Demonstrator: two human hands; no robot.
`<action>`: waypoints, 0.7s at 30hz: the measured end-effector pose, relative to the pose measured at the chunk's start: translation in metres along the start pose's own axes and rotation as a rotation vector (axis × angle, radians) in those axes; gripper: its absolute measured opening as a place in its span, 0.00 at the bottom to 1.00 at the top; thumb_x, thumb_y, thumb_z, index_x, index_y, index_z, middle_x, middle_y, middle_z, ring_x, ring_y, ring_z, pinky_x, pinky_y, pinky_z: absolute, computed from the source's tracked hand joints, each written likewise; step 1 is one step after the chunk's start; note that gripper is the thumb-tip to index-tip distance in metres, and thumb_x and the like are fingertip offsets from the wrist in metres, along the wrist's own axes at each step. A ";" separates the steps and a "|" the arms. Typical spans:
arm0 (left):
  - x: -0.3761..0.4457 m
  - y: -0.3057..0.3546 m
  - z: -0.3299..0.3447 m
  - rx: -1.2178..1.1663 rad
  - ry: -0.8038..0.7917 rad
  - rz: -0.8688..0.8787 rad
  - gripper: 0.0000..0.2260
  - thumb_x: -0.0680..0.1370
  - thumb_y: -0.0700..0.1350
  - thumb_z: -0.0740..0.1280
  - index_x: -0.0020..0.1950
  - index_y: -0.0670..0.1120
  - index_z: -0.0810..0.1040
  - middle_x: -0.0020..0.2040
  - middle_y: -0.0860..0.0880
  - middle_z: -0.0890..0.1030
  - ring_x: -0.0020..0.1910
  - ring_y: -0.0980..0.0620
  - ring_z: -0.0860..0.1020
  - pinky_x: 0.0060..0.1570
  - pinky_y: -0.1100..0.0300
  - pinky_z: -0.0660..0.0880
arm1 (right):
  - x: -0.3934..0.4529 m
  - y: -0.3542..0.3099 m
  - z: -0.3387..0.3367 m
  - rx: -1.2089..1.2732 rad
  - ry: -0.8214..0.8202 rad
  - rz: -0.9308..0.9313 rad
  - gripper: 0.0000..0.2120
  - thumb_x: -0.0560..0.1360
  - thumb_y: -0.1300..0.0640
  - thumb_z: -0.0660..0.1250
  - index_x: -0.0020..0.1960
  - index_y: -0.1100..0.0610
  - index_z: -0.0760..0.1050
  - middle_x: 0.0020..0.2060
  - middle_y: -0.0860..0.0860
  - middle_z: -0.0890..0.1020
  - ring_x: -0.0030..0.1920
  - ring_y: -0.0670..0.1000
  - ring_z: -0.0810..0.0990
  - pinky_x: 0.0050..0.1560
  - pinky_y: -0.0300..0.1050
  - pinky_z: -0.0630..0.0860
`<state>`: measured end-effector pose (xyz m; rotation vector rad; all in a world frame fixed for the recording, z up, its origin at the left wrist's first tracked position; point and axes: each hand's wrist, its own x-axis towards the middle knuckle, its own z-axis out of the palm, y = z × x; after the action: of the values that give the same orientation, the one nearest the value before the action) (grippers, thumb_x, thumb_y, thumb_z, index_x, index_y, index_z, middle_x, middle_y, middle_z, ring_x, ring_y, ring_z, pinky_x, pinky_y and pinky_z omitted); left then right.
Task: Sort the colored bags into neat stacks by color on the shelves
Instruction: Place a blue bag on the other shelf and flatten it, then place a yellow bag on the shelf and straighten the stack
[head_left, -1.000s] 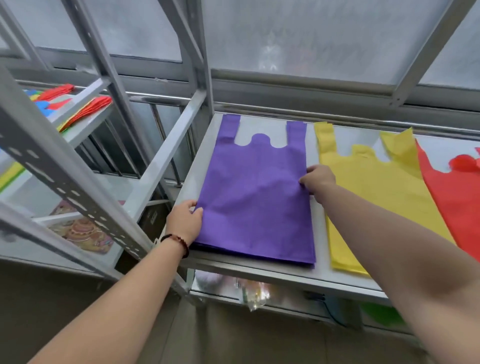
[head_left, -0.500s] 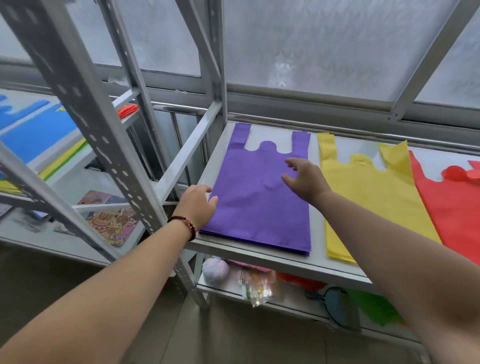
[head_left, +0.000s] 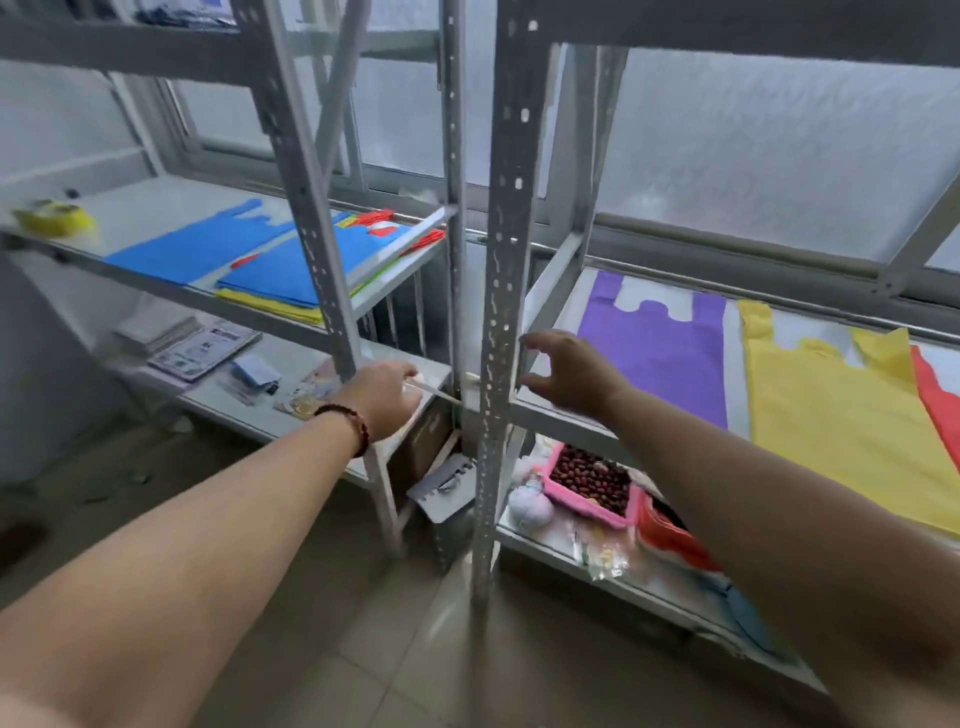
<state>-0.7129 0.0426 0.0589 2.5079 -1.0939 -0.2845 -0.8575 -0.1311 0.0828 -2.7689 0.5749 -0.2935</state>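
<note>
On the right shelf (head_left: 561, 415) lie a flat purple bag stack (head_left: 660, 353), a yellow bag stack (head_left: 831, 415) beside it and a red bag (head_left: 940, 410) at the far right edge. The left shelf (head_left: 156, 202) holds a mixed pile of blue bags (head_left: 218, 249) over yellow ones, with red bags (head_left: 376, 221) at the back. My right hand (head_left: 569, 376) hovers with relaxed fingers just left of the purple stack, holding nothing. My left hand (head_left: 382, 397), with a bead bracelet on the wrist, hangs between the two shelf units and holds nothing.
A grey perforated upright post (head_left: 501, 291) stands between my hands, another post (head_left: 311, 208) crosses the blue pile. A yellow tape roll (head_left: 54, 218) sits far left. Lower shelves carry papers (head_left: 202, 345), a pink tray of dark fruit (head_left: 589, 480) and a white ball (head_left: 530, 509).
Both hands let go of the purple stack and drew back towards me. The view swung left, bringing the left shelf with its mixed bags into sight.
</note>
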 end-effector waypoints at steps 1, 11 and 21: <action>-0.010 -0.017 -0.014 0.041 0.028 -0.022 0.19 0.78 0.46 0.61 0.68 0.44 0.70 0.65 0.42 0.74 0.64 0.44 0.73 0.64 0.48 0.71 | 0.003 -0.021 0.004 -0.006 -0.005 -0.033 0.24 0.74 0.58 0.67 0.68 0.61 0.70 0.64 0.59 0.77 0.64 0.57 0.75 0.64 0.44 0.68; -0.058 -0.155 -0.113 0.298 0.190 -0.305 0.23 0.76 0.47 0.60 0.72 0.47 0.63 0.72 0.45 0.66 0.69 0.43 0.68 0.67 0.46 0.67 | 0.067 -0.195 0.042 -0.026 -0.062 -0.286 0.23 0.75 0.55 0.66 0.69 0.55 0.70 0.63 0.56 0.77 0.62 0.57 0.77 0.61 0.51 0.76; 0.026 -0.270 -0.163 0.314 0.168 -0.390 0.24 0.76 0.46 0.60 0.72 0.47 0.63 0.73 0.46 0.65 0.70 0.44 0.66 0.68 0.46 0.66 | 0.211 -0.268 0.106 -0.061 -0.113 -0.340 0.22 0.76 0.56 0.64 0.69 0.57 0.69 0.65 0.56 0.75 0.64 0.57 0.74 0.63 0.53 0.74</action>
<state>-0.4635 0.2347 0.0903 2.9557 -0.6160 -0.0022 -0.5454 0.0416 0.1002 -2.9112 0.0844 -0.1922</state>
